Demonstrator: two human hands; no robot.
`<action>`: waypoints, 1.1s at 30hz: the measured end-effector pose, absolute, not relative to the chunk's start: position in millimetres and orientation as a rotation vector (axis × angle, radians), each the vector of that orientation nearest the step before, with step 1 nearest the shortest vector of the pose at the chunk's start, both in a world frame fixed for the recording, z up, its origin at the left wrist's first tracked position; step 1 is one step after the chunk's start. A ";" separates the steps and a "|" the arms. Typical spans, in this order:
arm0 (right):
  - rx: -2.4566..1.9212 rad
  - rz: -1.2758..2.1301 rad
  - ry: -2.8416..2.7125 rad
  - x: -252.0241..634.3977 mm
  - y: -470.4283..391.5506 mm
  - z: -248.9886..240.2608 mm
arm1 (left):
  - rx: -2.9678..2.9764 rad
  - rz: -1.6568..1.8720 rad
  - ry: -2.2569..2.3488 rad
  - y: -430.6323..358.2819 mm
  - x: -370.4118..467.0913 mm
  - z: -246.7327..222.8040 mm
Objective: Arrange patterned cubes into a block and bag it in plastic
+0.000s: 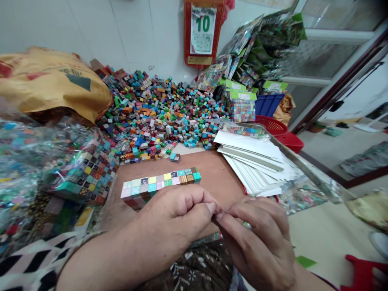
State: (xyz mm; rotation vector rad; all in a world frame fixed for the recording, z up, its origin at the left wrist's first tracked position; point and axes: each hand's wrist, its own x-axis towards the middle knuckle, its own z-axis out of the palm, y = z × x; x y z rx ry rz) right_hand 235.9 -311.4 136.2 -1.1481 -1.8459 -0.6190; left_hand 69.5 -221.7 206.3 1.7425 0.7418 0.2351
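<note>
My left hand (pixel 182 218) and my right hand (pixel 257 234) meet in front of my lap, thumbs and forefingers pinched together at the tips. What they pinch is hidden by the fingers or too thin to make out. A small green and silvery spot, perhaps a ring, shows among my right fingers. Just beyond my left hand, a long block of colourful patterned cubes (pixel 160 182) lies on the brown board (pixel 212 165). A small loose cube piece (pixel 175 157) sits at the board's far edge.
Behind the board rises a large heap of mixed cubes (pixel 163 113). White card sheets (pixel 251 157) are stacked at right, before a red basket (pixel 271 124). Clear bags of cubes (pixel 87 169) and a yellow sack (pixel 54 85) stand left. A calendar (pixel 203 32) hangs on the wall.
</note>
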 end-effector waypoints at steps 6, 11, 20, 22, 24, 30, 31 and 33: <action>-1.237 -0.444 -1.929 230.8 -303.8 136.1 | 1.957 0.286 0.751 -217.9 70.4 210.2; -1.251 -0.370 -2.026 231.4 -302.0 130.6 | 1.880 0.263 0.738 -212.8 68.3 201.0; -1.227 -0.429 -2.127 230.8 -304.4 126.0 | 2.198 0.086 0.793 -210.9 59.3 195.6; -1.215 -0.409 -2.141 229.8 -304.4 126.6 | 2.289 0.110 0.767 -212.4 57.1 196.4; -1.251 -0.375 -2.131 228.7 -303.4 127.1 | 2.370 0.169 0.746 -215.3 55.5 197.0; -1.422 -0.427 -2.199 223.3 -300.8 122.2 | 2.486 0.396 0.659 -222.9 50.5 193.8; -1.424 -0.425 -2.217 222.0 -301.8 120.1 | 2.492 0.402 0.645 -223.0 49.6 192.6; -1.416 -0.387 -2.259 220.1 -305.3 116.0 | 2.504 0.399 0.637 -222.5 48.0 190.7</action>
